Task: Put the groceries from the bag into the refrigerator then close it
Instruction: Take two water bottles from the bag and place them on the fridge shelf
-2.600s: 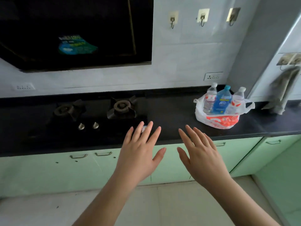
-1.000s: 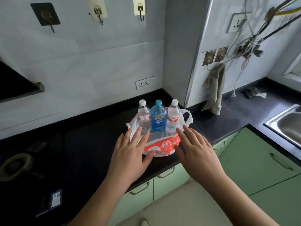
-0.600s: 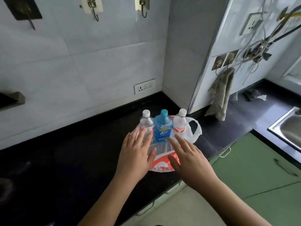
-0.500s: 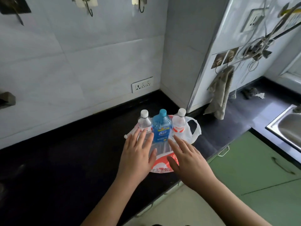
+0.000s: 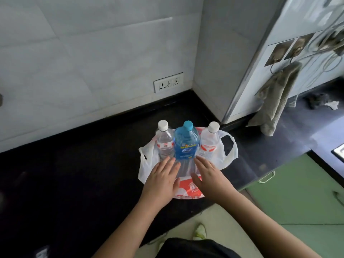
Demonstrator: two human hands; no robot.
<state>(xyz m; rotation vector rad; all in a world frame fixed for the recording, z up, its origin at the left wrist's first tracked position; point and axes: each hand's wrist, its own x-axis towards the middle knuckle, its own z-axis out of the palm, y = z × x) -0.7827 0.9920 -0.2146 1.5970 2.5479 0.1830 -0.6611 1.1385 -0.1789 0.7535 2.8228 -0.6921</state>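
A white plastic bag (image 5: 228, 155) with red print sits on the black counter near its front edge. Three bottles stand upright in it: a clear bottle (image 5: 163, 140) with a white cap on the left, a blue bottle (image 5: 185, 142) with a blue cap in the middle, and a second clear bottle (image 5: 209, 142) with a white cap and red label on the right. My left hand (image 5: 162, 180) and my right hand (image 5: 209, 175) hover flat over the front of the bag, fingers apart, fingertips just short of the bottles, holding nothing. No refrigerator is in view.
A tiled wall with a power socket (image 5: 168, 82) stands behind the black counter (image 5: 74, 174). A column juts out at the right, with a grey towel (image 5: 275, 103) hanging from hooks. Green cabinet doors (image 5: 297, 198) lie below right. A sink edge (image 5: 339, 149) shows at far right.
The view has swung from the stove to the bag and closed in. Both hands have moved forward over the bag's front, their fingertips nearer the bottles.
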